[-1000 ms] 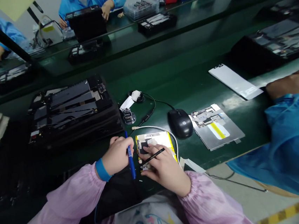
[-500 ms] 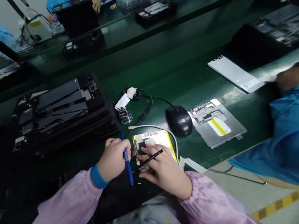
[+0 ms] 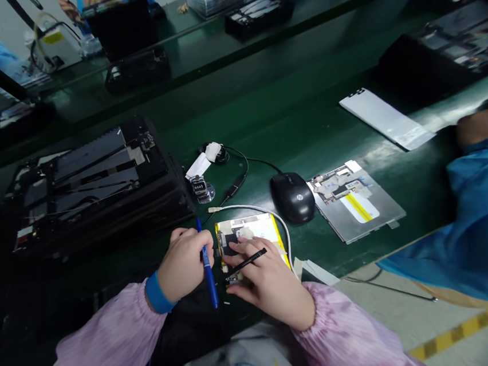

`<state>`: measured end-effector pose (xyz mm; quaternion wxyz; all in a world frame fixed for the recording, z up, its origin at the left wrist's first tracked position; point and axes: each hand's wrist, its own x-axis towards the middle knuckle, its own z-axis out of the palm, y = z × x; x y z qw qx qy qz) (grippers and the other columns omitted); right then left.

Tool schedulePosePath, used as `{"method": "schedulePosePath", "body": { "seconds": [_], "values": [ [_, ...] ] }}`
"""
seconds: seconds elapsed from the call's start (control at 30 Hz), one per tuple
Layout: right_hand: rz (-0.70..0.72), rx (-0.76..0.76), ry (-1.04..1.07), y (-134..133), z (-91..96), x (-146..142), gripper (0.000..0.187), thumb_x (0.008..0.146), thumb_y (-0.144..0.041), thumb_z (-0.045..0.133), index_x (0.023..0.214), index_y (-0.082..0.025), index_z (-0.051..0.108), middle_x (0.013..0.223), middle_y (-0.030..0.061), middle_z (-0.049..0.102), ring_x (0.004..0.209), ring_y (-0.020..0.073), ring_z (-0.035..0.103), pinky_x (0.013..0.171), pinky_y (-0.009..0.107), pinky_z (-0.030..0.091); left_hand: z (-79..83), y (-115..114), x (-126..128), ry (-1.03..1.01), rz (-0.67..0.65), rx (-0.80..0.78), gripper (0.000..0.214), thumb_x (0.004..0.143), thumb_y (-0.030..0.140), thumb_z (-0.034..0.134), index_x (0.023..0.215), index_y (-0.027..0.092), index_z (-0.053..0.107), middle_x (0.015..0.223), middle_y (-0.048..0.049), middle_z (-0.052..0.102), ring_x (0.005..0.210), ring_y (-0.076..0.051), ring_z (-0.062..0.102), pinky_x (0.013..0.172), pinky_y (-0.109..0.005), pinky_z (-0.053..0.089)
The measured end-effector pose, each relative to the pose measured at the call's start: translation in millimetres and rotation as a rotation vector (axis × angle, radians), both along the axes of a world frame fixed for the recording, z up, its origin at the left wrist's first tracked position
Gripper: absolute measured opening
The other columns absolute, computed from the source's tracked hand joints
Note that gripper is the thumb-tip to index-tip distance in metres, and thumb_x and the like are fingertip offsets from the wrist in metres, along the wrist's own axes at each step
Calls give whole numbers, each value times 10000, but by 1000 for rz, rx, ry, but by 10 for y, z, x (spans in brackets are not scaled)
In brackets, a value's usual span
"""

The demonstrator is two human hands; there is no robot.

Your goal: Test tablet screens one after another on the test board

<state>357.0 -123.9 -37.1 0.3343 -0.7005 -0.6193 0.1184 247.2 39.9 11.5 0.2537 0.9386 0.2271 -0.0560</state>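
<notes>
My left hand [image 3: 185, 264] is closed around a blue pen [image 3: 208, 273] that points down toward the table's near edge. My right hand [image 3: 267, 281] holds a thin black stick-like tool [image 3: 247, 261] between its fingers while its fingertips press on a small yellow-edged device [image 3: 248, 230] lying open on the green table [image 3: 299, 126]. A white cable [image 3: 255, 209] curves around the device's far side. Both wrists wear pink sleeves, and the left one has a blue band.
A stack of black trays [image 3: 92, 183] with parts sits to the left. A black mouse [image 3: 292, 197], a small counter [image 3: 201, 187] and a metal plate with a yellow strip [image 3: 356, 206] lie beyond. A co-worker's blue sleeve [image 3: 477, 229] fills the right side. Other workers sit across.
The view shifted slightly, so everything sits a little lower and to the left. My hands keep their grips and stay on the device. The co-worker's hand at the right pulled back a bit.
</notes>
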Motion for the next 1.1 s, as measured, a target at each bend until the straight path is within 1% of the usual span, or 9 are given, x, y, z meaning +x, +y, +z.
{"method": "schedulePosePath", "body": {
  "seconds": [0.23,0.4,0.73,0.97,1.1],
  "values": [
    [5,0,0,-4,-9,-3,530,742,-364,755,1208,-183,578,1234,136,595,1191,312,511,1004,534,398,-3,-18,45,68,49,38,93,743,141,545,670,193,519,652,10,554,694,-177,515,836,-382,362],
    [17,2,-4,2,-20,-2,538,749,-373,748,1213,-170,567,1239,127,598,1186,310,518,1015,541,379,29,-32,107,129,93,5,91,737,134,556,670,193,539,668,7,572,738,-191,546,830,-381,357],
    [14,-27,-13,13,-1,-4,500,778,-402,715,1210,-191,579,1232,131,607,1204,298,517,1018,530,378,19,-30,104,101,142,-19,109,694,104,583,667,198,535,660,18,566,733,-188,543,830,-380,366],
    [35,-59,-75,21,-12,-8,526,814,-440,666,1273,-214,544,1258,119,594,1209,290,503,1024,515,359,-14,-25,87,54,110,9,101,704,109,567,667,202,554,659,15,568,723,-183,535,808,-366,371],
    [37,-69,-110,35,-8,-36,507,845,-451,622,1285,-217,532,1271,110,588,1205,298,495,1027,514,337,-34,-24,73,56,103,9,97,713,115,578,669,201,564,669,13,565,717,-182,529,804,-368,364]
  ]
}}
